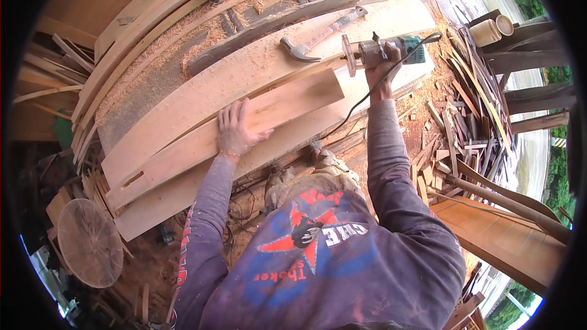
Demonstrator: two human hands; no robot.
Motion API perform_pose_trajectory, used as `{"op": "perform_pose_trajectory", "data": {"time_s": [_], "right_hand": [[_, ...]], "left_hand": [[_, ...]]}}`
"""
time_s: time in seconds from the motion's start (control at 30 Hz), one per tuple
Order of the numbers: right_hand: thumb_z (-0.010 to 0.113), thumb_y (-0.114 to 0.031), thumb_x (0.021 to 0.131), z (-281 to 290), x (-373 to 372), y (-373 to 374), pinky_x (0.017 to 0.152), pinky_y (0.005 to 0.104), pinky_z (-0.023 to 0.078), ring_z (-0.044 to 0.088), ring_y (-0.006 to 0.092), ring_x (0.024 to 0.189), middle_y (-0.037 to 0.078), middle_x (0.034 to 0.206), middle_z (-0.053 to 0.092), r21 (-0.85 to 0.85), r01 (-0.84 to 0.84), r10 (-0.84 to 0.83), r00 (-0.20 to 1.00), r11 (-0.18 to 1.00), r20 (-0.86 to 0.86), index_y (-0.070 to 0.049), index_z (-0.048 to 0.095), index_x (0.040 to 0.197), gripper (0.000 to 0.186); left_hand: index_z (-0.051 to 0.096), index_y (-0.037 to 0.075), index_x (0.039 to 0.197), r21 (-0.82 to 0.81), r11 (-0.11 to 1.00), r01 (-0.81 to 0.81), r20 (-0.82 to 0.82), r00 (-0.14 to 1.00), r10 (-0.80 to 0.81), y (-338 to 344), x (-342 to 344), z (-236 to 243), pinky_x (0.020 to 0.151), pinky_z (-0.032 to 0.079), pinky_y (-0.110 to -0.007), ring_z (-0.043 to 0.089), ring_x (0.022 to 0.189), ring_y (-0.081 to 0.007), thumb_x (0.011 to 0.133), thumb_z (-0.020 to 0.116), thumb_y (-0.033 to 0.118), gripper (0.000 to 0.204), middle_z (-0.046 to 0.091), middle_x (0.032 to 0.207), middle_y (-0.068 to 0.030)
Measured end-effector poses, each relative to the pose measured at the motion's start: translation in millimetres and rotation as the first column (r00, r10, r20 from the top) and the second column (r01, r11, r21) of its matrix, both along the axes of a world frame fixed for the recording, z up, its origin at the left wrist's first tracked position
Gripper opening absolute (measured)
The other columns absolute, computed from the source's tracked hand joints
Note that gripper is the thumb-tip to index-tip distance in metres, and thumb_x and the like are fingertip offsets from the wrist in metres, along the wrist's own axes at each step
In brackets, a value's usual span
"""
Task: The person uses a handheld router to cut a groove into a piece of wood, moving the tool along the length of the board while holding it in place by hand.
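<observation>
My left hand lies flat on a long pale wooden board, its thumb stretched out to the right. Near the board's left end is a narrow slot. My right hand is wrapped around a trim router with a green and silver body, held on its side past the board's right end. The router's base plate faces left, and a black power cord runs down from its rear. Beyond the board, a claw hammer rests on a wide curved plank.
Shavings and curved wooden strips cover the far bench, with a grey-brown curved piece on it. Scrap wood is heaped at right. A round fan guard stands lower left. A wooden panel leans at lower right.
</observation>
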State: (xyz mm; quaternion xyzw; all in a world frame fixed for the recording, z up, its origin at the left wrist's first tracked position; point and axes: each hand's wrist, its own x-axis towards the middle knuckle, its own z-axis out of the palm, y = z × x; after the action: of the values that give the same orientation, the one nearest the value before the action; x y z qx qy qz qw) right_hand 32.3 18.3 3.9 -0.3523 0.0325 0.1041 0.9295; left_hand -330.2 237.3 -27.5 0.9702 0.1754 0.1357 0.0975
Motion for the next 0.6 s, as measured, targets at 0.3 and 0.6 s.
{"op": "perform_pose_trajectory", "data": {"time_s": [0.3, 0.6], "right_hand": [[0.065, -0.020, 0.086, -45.7, 3.8, 14.2, 0.073, 0.0388, 0.060, 0.067, 0.0237, 0.077, 0.005, 0.086, 0.066, 0.009, -0.098, 0.097, 0.971, 0.995, -0.218, -0.007, 0.062, 0.092, 0.015], [0.063, -0.026, 0.086, -63.1, 6.5, 18.7, 0.070, 0.0484, 0.060, 0.068, 0.0293, 0.081, 0.009, 0.090, 0.065, 0.007, -0.154, 0.152, 0.961, 0.988, -0.230, -0.008, 0.061, 0.098, 0.022]], "left_hand": [[0.052, 0.000, 0.143, 0.009, 1.000, 0.006, 0.014, 1.000, -0.006, -2.4, -0.7, 4.3, 0.110, 0.040, -0.054, 0.052, 0.124, -0.0396, 0.065, 0.085, 0.068, 0.109, 0.057, 0.134, -0.0193], [0.052, -0.002, 0.142, 0.014, 1.000, 0.014, 0.030, 0.999, -0.014, -1.8, 0.8, 6.1, 0.111, 0.039, -0.056, 0.053, 0.125, -0.0377, 0.064, 0.085, 0.067, 0.110, 0.057, 0.134, -0.0198]]}}
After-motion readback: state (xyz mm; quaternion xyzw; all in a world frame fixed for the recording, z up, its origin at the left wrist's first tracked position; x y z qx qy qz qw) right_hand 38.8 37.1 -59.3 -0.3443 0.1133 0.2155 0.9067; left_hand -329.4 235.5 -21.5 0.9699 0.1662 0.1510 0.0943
